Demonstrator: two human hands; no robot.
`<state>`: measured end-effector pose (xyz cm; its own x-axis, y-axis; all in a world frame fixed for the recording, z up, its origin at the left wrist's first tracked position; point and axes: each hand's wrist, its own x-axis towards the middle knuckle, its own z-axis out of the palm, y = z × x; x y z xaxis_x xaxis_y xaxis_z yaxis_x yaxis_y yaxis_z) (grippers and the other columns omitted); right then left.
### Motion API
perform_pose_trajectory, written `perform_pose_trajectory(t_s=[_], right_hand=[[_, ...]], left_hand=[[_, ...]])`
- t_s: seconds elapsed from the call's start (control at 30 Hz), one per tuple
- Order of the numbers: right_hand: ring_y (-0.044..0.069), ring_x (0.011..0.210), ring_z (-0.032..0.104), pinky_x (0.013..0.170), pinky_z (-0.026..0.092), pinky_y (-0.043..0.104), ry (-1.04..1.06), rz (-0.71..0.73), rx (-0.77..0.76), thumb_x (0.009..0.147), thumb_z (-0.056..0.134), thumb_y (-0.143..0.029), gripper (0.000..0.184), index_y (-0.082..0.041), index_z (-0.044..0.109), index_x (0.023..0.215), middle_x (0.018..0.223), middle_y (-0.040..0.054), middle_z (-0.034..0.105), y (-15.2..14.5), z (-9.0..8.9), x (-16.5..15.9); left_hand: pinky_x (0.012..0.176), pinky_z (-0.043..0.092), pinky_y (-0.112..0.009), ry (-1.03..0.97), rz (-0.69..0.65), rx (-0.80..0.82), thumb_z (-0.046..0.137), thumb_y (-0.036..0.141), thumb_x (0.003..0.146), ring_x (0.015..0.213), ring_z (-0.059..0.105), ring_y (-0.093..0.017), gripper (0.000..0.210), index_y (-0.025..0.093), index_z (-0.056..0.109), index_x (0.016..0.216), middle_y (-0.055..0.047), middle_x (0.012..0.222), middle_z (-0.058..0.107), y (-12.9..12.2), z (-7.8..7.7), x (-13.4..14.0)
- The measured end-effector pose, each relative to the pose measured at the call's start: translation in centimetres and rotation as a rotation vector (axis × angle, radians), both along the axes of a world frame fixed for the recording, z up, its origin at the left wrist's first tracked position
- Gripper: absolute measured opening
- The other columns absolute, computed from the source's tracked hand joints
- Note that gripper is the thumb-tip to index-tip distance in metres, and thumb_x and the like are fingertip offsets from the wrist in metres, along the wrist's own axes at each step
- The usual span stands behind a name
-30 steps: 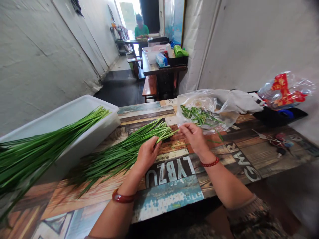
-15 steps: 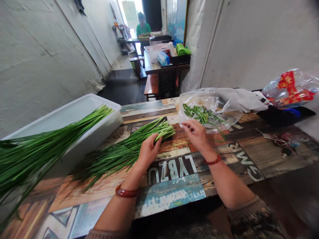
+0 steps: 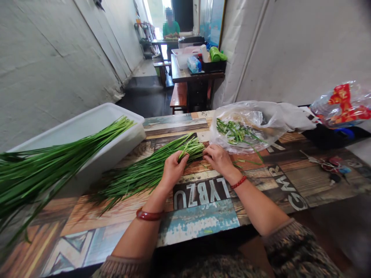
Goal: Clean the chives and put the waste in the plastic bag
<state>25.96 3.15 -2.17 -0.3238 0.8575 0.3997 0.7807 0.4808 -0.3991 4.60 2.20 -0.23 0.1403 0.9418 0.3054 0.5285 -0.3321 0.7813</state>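
A loose pile of garlic chives [image 3: 145, 168] lies slantwise on the wood-patterned table, pale cut ends toward the right. My left hand [image 3: 174, 168] is closed on a few stalks near those pale ends. At the tips of the pile, my right hand [image 3: 218, 159] has its thumb and fingers pressed together; whatever lies between them is too small to make out. Just behind my right hand, a clear plastic bag [image 3: 268, 133] lies open with green chive scraps [image 3: 236, 131] in it.
On the left a white plastic tub [image 3: 131, 133] holds a large bunch of chives [image 3: 66, 158], leaves hanging over its near side. Scissors [image 3: 311, 157] and keys lie at right, below a red-printed plastic package [image 3: 342, 102]. Farther back, a person in green [image 3: 171, 29] sits at another table.
My right hand has moved left and slightly down, from the edge of the plastic bag to the pale ends of the chives. My left hand still grips stalks there. The view has shifted slightly.
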Motion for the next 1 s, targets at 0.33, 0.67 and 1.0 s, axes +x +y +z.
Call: perform_pose_trajectory(t_s=[0.33, 0.67, 1.0], right_hand=[[0.02, 0.088, 0.058, 0.078, 0.043, 0.031, -0.023, -0.011, -0.026, 0.083, 0.066, -0.014, 0.01, -0.02, 0.063, 0.09, 0.09, 0.0049, 0.064, -0.5, 0.6, 0.1], [0.02, 0.093, 0.058, 0.083, 0.044, 0.032, -0.066, -0.024, -0.068, 0.086, 0.065, -0.018, 0.011, -0.021, 0.066, 0.098, 0.095, 0.0059, 0.064, -0.4, 0.7, 0.0], [0.019, 0.09, 0.056, 0.081, 0.041, 0.031, -0.051, 0.004, -0.02, 0.088, 0.06, -0.013, 0.009, -0.02, 0.066, 0.085, 0.094, 0.0058, 0.063, -0.9, 1.4, -0.1]], left_hand=[[0.077, 0.046, -0.028, 0.043, -0.041, 0.064, 0.052, 0.03, 0.09, 0.081, 0.063, -0.017, 0.02, 0.018, 0.067, 0.086, -0.004, 0.084, 0.069, 0.4, -0.6, -0.3], [0.075, 0.046, -0.029, 0.081, -0.052, 0.077, 0.053, 0.029, 0.089, 0.079, 0.061, -0.017, 0.018, 0.019, 0.066, 0.084, -0.003, 0.081, 0.067, 0.5, -0.9, -0.3], [0.076, 0.046, -0.029, 0.133, -0.061, 0.087, 0.057, 0.024, 0.086, 0.081, 0.059, -0.017, 0.011, 0.019, 0.067, 0.086, -0.003, 0.082, 0.064, 0.3, -0.4, -0.3]])
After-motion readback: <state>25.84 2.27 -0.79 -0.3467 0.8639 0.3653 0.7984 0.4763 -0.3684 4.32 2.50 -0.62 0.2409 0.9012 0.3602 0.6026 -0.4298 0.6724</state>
